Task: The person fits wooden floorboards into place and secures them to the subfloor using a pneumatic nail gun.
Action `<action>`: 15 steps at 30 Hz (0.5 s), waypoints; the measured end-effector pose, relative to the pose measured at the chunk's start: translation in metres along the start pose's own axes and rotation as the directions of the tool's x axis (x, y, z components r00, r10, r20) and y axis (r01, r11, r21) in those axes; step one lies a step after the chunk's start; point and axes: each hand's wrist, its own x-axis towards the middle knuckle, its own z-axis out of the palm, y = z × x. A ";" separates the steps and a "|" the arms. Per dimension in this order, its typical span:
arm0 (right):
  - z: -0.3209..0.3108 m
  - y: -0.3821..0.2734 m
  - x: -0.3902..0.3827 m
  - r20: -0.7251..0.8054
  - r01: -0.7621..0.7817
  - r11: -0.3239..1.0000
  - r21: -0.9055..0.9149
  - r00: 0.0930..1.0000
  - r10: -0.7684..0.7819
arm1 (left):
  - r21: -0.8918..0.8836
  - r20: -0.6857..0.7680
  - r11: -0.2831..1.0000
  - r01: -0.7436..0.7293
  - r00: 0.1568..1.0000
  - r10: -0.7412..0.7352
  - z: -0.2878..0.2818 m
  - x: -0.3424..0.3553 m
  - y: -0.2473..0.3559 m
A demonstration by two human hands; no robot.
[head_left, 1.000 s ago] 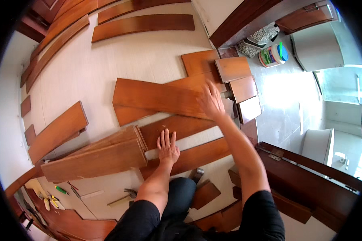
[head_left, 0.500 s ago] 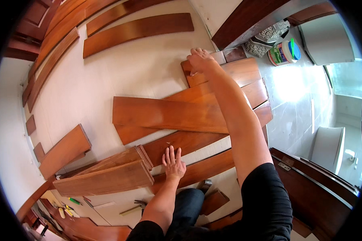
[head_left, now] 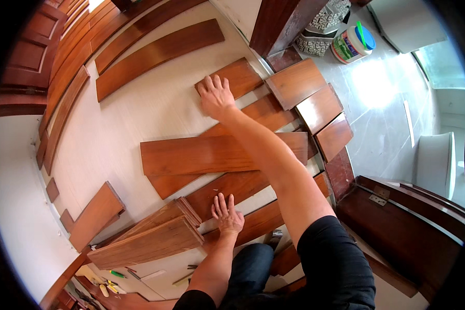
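My right hand (head_left: 216, 97) is open, its fingers spread over the left end of a short reddish-brown wooden plank (head_left: 241, 77). That plank lies on the pale floor beside a door frame. My left hand (head_left: 226, 216) is also open, its fingers resting on a dark floor plank (head_left: 232, 190) nearer to me. Between the hands, a long plank (head_left: 196, 155) lies crosswise over other boards, partly hidden by my right forearm. Three short board pieces (head_left: 296, 82) sit in a stepped row to the right. A stack of planks (head_left: 147, 243) stands beside my left hand.
More long planks (head_left: 160, 57) lie at the far left. Tools, including a green-handled one (head_left: 118, 274), are at the lower left. A white tub with a blue lid (head_left: 352, 45) and a patterned bag (head_left: 318, 39) stand on grey tiles (head_left: 382, 134). A dark wooden door (head_left: 398, 232) is at right.
My right hand and the short plank have moved left, leaving a gap beside the neighbouring boards. My right fingers have spread out. My left hand stays on the floor plank. The view has shifted slightly.
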 end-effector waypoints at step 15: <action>0.016 0.042 0.009 0.080 -0.142 0.989 0.046 0.987 0.138 | 0.002 -0.003 1.000 0.004 1.000 -0.004 0.000 0.000 -0.001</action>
